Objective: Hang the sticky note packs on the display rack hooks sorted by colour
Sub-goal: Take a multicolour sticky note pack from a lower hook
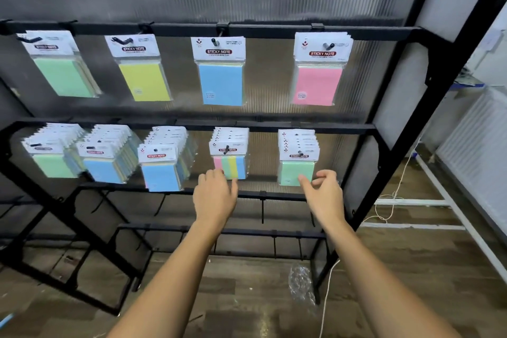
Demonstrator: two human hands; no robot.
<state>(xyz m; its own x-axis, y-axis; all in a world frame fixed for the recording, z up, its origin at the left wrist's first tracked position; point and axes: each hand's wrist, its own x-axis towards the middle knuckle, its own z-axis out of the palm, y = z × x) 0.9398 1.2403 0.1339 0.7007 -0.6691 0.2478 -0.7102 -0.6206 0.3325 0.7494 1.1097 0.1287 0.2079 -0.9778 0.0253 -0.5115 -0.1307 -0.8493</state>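
Note:
On the black display rack [384, 33] the top bar carries a green pack [64, 74], a yellow pack [145, 81], a blue pack [221, 84] and a pink pack [317, 85], one colour per hook. The lower bar holds several thick bunches: green-fronted [52, 164], blue-fronted [103, 170], another blue-fronted [162, 175], a striped multicolour bunch [230, 166] and a green bunch [296, 171]. My left hand [215, 197] reaches up, fingertips touching the bottom of the striped bunch. My right hand [323, 191] sits at the lower edge of the green bunch, fingers loosely curled, holding nothing.
Lower rack bars with bare hooks [262, 208] run below my hands. A crumpled clear plastic wrapper [301, 282] and a white cord [327, 299] lie on the wooden floor. A white radiator [474, 145] stands at the right.

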